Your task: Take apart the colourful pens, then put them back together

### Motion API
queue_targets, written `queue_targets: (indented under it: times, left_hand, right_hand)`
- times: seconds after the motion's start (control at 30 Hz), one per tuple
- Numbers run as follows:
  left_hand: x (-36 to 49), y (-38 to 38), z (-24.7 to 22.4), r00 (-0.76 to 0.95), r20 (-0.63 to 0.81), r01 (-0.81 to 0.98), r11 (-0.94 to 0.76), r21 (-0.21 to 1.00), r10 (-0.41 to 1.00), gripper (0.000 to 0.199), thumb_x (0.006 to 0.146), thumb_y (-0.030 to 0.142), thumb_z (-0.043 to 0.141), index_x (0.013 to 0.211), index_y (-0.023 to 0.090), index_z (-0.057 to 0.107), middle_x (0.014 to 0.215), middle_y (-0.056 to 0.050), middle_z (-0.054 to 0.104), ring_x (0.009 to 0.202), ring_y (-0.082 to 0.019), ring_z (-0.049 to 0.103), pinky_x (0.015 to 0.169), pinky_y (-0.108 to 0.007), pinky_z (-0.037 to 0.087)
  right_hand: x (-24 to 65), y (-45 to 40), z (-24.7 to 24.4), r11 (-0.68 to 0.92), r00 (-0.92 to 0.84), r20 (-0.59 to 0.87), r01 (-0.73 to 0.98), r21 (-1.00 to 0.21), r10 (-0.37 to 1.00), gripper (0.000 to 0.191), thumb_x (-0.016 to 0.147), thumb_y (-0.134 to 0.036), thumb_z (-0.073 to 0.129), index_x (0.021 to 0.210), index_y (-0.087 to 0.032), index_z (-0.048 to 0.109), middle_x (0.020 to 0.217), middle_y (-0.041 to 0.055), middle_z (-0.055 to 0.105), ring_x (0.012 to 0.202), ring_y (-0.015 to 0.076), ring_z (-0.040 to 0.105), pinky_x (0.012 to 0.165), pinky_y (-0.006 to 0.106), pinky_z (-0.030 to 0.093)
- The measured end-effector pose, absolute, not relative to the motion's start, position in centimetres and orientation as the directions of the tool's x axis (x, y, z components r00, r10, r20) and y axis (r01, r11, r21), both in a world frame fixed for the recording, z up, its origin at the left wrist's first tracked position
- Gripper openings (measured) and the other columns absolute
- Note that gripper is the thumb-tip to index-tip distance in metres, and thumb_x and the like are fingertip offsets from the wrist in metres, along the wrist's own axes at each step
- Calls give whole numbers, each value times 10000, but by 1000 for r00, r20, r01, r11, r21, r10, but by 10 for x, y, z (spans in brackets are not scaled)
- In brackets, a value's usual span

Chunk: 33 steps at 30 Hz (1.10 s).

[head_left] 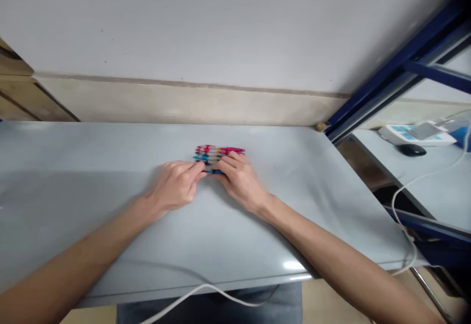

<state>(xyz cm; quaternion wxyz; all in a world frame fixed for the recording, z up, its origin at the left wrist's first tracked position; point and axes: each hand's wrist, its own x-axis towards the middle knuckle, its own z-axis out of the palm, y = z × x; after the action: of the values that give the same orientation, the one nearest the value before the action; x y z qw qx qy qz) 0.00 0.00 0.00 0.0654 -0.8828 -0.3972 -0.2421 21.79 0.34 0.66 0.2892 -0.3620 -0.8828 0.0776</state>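
Note:
Several pens lie side by side in a row on the grey table (pixel 206 245), roughly parallel to the wall. The pink pens (pixel 231 149) are at the far side, with blue and dark ones nearer to me. My left hand (pixel 179 181) pinches the left end of the nearest blue pen (pixel 217 171) between thumb and fingers. From the right, my right hand (pixel 241 179) grips the same pen, its fingers curled over the right ends of the near pens. The fingers hide much of the near pens.
Behind the table rises a white wall (pixel 206 29) with a beige tile strip. On the right, past a blue metal frame (pixel 368 88), stand a white device (pixel 419 133) and a black mouse (pixel 412 150). A white cable (pixel 405 184) hangs at the right, and another white cable (pixel 206 287) crosses the front edge.

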Motion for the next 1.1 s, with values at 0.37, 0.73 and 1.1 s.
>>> queue_targets:
  times: [0.37, 0.73, 1.1]
  left_hand:
    - [-2, -6, 2, 479, 323, 833, -539, 127, 816, 229, 950, 230, 432, 817, 222, 618, 621, -22, 669, 540, -195, 593, 552, -303, 251]
    - [-5, -8, 5, 474, 213, 802, -519, 296, 854, 261, 994, 264, 414, 837, 232, 620, 643, -2, 646, 567, -178, 589, 566, -280, 280]
    - [-6, -7, 5, 469, 175, 782, -499, 373, 865, 259, 1041, 345, 449, 1055, 262, 694, 773, 4, 719, 653, -164, 650, 613, -268, 382]
  right_hand:
    - [218, 3, 6, 673, -478, 474, 537, -509, 739, 154, 986, -336, 649, 1064, -204, 660, 1054, 79, 701, 1018, 261, 525, 917, 404, 410]
    - [215, 0, 8, 692, -516, 462, 515, -505, 721, 235, 976, -361, 662, 1151, -203, 669, 1125, 89, 697, 1045, 250, 533, 934, 397, 419]
    - [223, 7, 3, 730, -544, 488, 468, -498, 683, 167, 1005, -146, 560, 1077, -202, 700, 1040, 83, 639, 985, 223, 555, 889, 363, 465]
